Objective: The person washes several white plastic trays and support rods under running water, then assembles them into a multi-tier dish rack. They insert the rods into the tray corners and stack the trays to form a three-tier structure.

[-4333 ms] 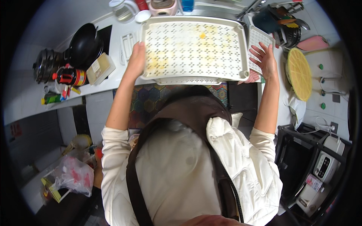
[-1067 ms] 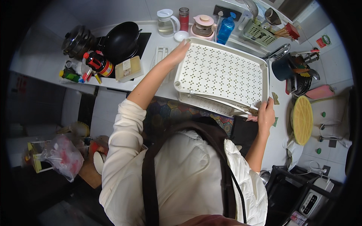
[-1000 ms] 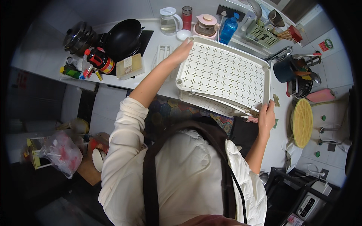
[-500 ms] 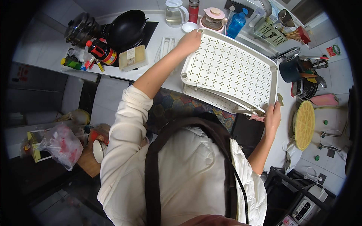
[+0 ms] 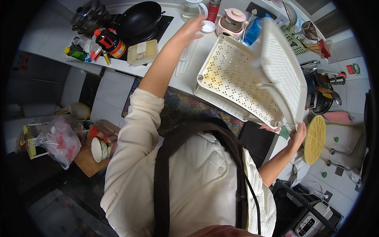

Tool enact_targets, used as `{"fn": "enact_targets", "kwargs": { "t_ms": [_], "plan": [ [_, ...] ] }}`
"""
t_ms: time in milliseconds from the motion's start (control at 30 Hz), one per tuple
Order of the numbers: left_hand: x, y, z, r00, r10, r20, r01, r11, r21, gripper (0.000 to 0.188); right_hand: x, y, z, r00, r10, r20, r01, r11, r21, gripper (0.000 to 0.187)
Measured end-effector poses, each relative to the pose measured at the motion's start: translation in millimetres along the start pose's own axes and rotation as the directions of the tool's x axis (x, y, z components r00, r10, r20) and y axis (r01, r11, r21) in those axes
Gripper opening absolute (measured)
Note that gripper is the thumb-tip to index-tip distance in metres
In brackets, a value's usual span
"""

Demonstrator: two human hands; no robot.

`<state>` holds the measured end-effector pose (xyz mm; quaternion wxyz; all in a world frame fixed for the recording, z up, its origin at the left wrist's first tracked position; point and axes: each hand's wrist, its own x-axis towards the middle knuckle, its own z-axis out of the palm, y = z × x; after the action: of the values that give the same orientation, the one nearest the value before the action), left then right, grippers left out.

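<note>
Our right hand (image 5: 298, 136) grips the lower corner of the white perforated rack (image 5: 282, 73), fingers curled narrow around its edge, so the rack stands tilted up on its side, well above the fingers. Our left hand (image 5: 193, 28) hangs free over the tabletop (image 5: 173, 77), fingers spread wide and holding nothing, just beside a small white lid (image 5: 208, 27). Between the two hands lies the yellow-stained drip tray (image 5: 233, 87), flat and uncovered.

We judge the main risk to be the one-handed hold: the rack is long and pinched only at one corner, so it could twist out of the fingers and drop onto the tray or swing into the pink pot (image 5: 233, 21) and blue bottle (image 5: 252, 31) just beyond its top edge. The left hand, moving near the glass jug (image 5: 191, 8), could knock it. The tray overhangs the tabletop edge on our side; a bump from the rack might push it off.
</note>
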<state>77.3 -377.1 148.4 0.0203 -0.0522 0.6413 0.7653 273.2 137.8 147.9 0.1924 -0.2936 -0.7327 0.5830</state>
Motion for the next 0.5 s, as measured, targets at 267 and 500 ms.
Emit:
{"fn": "enact_targets", "kwargs": {
  "t_ms": [267,500],
  "plan": [
    [-30,-199,-87,0.948,0.004,-0.319,0.285,0.434,0.854,0.034,15,141,-71,0.916,0.105,-0.387,-0.14,0.988,-0.063,0.014],
    [-19,-227,-61,0.998,0.058,-0.026,0.02,0.103,0.994,0.019,5,212,-93,0.829,0.35,-0.437,-0.303,0.937,0.176,0.013]
  ]
}}
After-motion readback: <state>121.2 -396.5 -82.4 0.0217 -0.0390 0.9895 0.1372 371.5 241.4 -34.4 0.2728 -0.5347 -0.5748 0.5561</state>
